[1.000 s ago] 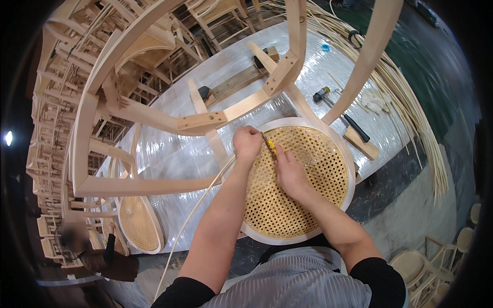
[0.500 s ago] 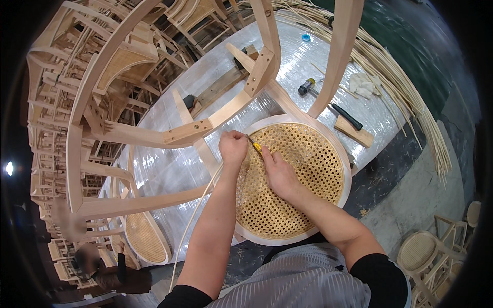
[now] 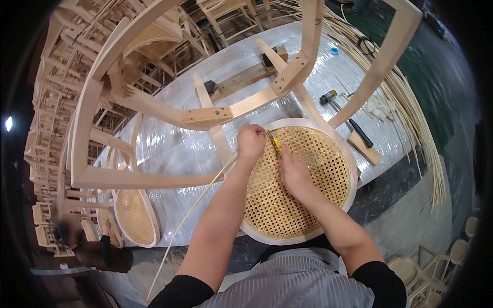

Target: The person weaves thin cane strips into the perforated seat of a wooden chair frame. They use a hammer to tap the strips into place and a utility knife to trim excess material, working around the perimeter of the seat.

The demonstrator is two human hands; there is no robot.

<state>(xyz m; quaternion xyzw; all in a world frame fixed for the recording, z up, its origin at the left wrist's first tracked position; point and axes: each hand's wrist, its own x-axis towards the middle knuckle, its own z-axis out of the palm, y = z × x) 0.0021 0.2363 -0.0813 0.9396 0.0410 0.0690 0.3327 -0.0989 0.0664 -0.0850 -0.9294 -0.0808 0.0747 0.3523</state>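
Observation:
A round cane-webbed seat [image 3: 298, 200] with a pale wooden rim lies in front of me, joined to an upturned wooden chair frame [image 3: 205, 117]. Over the seat's upper left rim, my left hand [image 3: 251, 142] is closed in a pinch on a long pale rattan strip [image 3: 198, 200]. The strip trails beside my forearm to the lower left. My right hand [image 3: 296, 174] grips a yellow utility knife [image 3: 278, 147] above the webbing. Its blade points up toward my left fingertips; whether it touches the strip cannot be made out.
Beyond the seat, a yellow-tipped mallet [image 3: 328, 97] and a wooden block [image 3: 363, 149] lie on the plastic-covered table [image 3: 179, 164]. A bundle of long rattan strips [image 3: 411, 113] runs along the right edge. Stacked chair frames [image 3: 56, 133] fill the left; another person [image 3: 105, 251] is at lower left.
The whole view has shifted, so the seat and tools appear farther right. Both hands remain by the seat's upper left rim, with the knife turned slightly more upright.

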